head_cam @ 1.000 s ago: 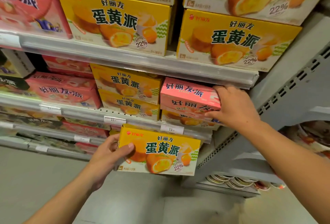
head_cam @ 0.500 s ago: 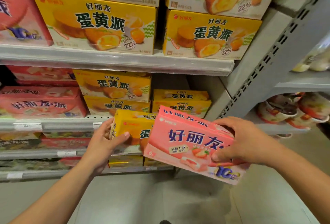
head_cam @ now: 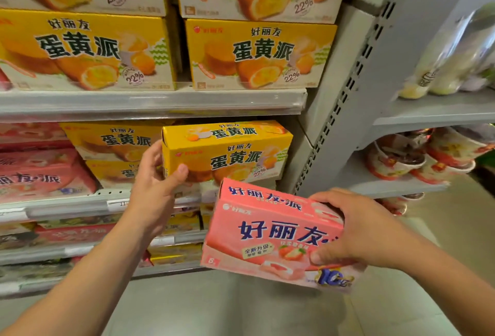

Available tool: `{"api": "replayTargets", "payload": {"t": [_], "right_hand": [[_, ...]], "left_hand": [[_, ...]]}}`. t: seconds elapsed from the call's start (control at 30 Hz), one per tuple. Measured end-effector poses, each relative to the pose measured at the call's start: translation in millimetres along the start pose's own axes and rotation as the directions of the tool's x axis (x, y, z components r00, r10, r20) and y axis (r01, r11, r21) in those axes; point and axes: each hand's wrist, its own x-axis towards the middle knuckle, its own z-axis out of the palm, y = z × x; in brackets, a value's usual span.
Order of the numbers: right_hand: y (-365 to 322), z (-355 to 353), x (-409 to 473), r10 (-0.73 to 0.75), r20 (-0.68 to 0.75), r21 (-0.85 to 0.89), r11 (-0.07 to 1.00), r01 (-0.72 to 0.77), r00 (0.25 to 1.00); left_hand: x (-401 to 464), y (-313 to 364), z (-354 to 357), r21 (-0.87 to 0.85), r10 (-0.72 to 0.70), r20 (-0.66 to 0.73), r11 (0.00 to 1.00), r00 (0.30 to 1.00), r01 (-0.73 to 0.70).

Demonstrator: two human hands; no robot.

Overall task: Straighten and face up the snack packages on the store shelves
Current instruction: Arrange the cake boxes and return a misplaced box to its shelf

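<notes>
Yellow cardboard colours the rectangular snack box (head_cam: 227,150) that the left hand (head_cam: 154,188) holds by its left end, thumb curled onto the printed front and the other fingers wrapped round the end panel; the box sits at the front of the middle shelf (head_cam: 67,208), face forward, beside a stack of matching yellow boxes (head_cam: 115,148). The right hand (head_cam: 356,231) grips a pink rectangular cardboard snack box (head_cam: 267,231) by its right end, fingers (head_cam: 325,196) curled over the top edge and thumb pressed on the front, held in the air below and in front of the yellow one, tilted slightly. Larger yellow boxes (head_cam: 257,54) line the grey metal shelf above (head_cam: 150,102).
</notes>
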Motion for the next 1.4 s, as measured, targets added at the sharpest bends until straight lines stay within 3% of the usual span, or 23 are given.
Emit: {"api": "replayTargets", "payload": {"t": [0.33,0.43,0.53,0.6,0.67,0.73,0.83,0.93,1.13,1.27,1.4], "right_hand": [[38,-20,28,-0.104,0.086,0.025,0.994,0.102,0.991],[40,-21,36,-0.125,0.106,0.005,0.992,0.126,0.986],[36,-24,44,-0.137,0.116,-0.006,0.990,0.138,0.984],[33,-25,49,-0.139,0.113,-0.028,0.989,0.143,0.984],[30,-26,52,-0.143,0.107,-0.068,0.986,0.151,0.984],[29,-28,53,-0.134,0.095,-0.075,0.987,0.142,0.986],[28,-30,52,-0.116,0.082,-0.083,0.989,0.123,0.990],[30,-27,50,-0.102,0.071,-0.082,0.991,0.108,0.992],[37,-21,45,-0.086,0.068,-0.072,0.993,0.091,0.994],[37,-20,47,-0.086,0.066,-0.048,0.995,0.089,0.994],[37,-19,50,-0.074,0.072,-0.017,0.997,0.075,0.995]], "left_hand": [[25,-11,45,0.032,0.006,-0.062,0.999,0.998,-0.004],[33,-15,53,0.221,0.017,-0.107,0.975,0.994,0.007],[41,-20,63,0.512,0.137,-0.286,0.858,0.948,0.031],[45,-21,69,0.668,0.252,-0.312,0.744,0.916,0.023],[50,-22,72,0.765,0.316,-0.304,0.643,0.899,0.033],[57,-24,72,0.787,0.323,-0.349,0.610,0.879,0.088],[68,-29,73,0.757,0.281,-0.415,0.635,0.866,0.156],[77,-31,75,0.657,0.219,-0.478,0.732,0.851,0.181],[83,-36,75,0.596,0.207,-0.543,0.777,0.814,0.200],[73,-38,78,0.690,0.312,-0.443,0.717,0.840,0.098],[61,-40,84,0.882,0.528,-0.152,0.454,0.835,-0.127]]}}
